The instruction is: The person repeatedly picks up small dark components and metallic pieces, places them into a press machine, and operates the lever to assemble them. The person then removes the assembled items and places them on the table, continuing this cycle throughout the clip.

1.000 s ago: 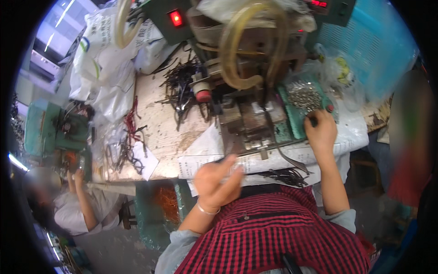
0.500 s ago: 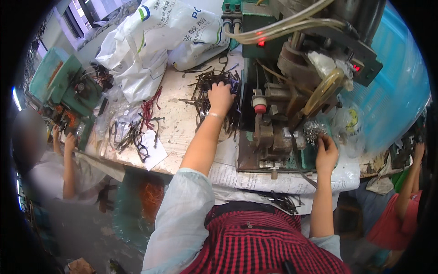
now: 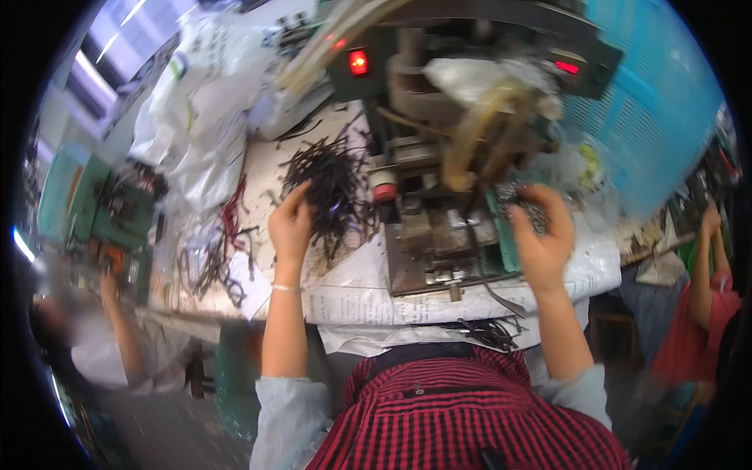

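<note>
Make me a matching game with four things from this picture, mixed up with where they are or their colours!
1. left hand
2. right hand
3. apron
4. plastic basket

A. light blue
B. at the small metal pieces
C. red and black checks
D. at the pile of dark strips

Pairs: 1-D, 2-B, 3-C, 4-A

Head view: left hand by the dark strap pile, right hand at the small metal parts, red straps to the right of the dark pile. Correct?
Not quite: the head view shows the red straps left of the dark strap pile. Left hand and right hand are as you said.
</note>
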Demonstrator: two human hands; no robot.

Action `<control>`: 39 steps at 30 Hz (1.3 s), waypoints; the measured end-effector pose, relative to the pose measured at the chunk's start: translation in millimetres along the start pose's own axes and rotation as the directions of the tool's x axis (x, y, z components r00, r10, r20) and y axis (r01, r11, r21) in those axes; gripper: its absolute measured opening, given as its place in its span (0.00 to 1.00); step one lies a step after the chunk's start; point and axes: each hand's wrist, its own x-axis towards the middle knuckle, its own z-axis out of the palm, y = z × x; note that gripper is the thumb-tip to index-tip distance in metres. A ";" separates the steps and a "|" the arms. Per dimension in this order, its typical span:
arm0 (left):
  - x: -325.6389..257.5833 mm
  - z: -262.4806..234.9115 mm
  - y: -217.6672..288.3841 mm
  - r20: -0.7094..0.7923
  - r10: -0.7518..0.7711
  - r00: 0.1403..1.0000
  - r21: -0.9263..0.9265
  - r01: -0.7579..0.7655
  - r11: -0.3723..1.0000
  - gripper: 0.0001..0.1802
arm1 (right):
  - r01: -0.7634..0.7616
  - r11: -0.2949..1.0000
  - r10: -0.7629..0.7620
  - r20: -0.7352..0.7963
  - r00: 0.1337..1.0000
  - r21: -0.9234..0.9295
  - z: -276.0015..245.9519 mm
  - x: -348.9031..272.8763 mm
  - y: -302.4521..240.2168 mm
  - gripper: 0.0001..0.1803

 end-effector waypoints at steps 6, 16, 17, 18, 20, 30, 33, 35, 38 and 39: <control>-53.1 -11.0 28.0 0.312 -0.024 0.950 -0.612 0.220 0.760 0.26 | -0.283 0.869 0.283 0.062 0.957 0.405 45.5 -7.7 -8.1 0.23; -60.8 -41.1 138.7 -0.288 0.489 0.823 0.039 -0.500 0.865 0.08 | -0.411 0.723 0.354 0.214 0.910 0.555 31.9 -2.9 -46.6 0.30; -65.2 -42.9 152.8 -0.301 0.558 0.773 0.073 -0.565 0.822 0.07 | -0.489 0.629 0.393 0.296 0.871 0.604 26.5 -4.8 -54.0 0.33; -70.4 -45.1 167.4 -0.306 0.625 0.718 0.107 -0.626 0.772 0.08 | -0.508 0.624 0.378 0.340 0.861 0.594 17.6 -8.3 -60.3 0.36; -74.8 -47.0 185.4 -0.220 0.715 0.664 0.124 -0.708 0.696 0.10 | -0.528 0.627 0.321 0.428 0.845 0.573 3.6 -6.0 -65.2 0.42; -94.5 11.9 228.1 0.312 0.910 0.271 -0.131 -0.937 0.324 0.15 | -0.144 0.920 0.218 0.170 0.961 -0.365 -38.9 -58.8 68.4 0.14; -83.2 19.8 223.1 0.361 0.899 0.246 -0.164 -0.933 0.321 0.15 | -0.184 0.929 0.252 0.184 0.950 -0.322 -42.0 -57.7 67.8 0.14; -84.2 22.6 223.8 0.357 0.899 0.255 -0.169 -0.929 0.331 0.14 | -0.272 0.936 0.308 0.144 0.940 -0.225 -46.2 -46.5 75.7 0.14; -84.3 24.6 221.4 0.362 0.904 0.230 -0.152 -0.942 0.300 0.14 | -0.399 0.915 0.401 -0.008 0.916 0.065 -56.7 -21.0 92.6 0.14; -85.9 27.0 220.7 0.355 0.905 0.234 -0.163 -0.938 0.306 0.15 | -0.403 0.915 0.404 -0.030 0.914 0.033 -63.8 -19.4 103.5 0.14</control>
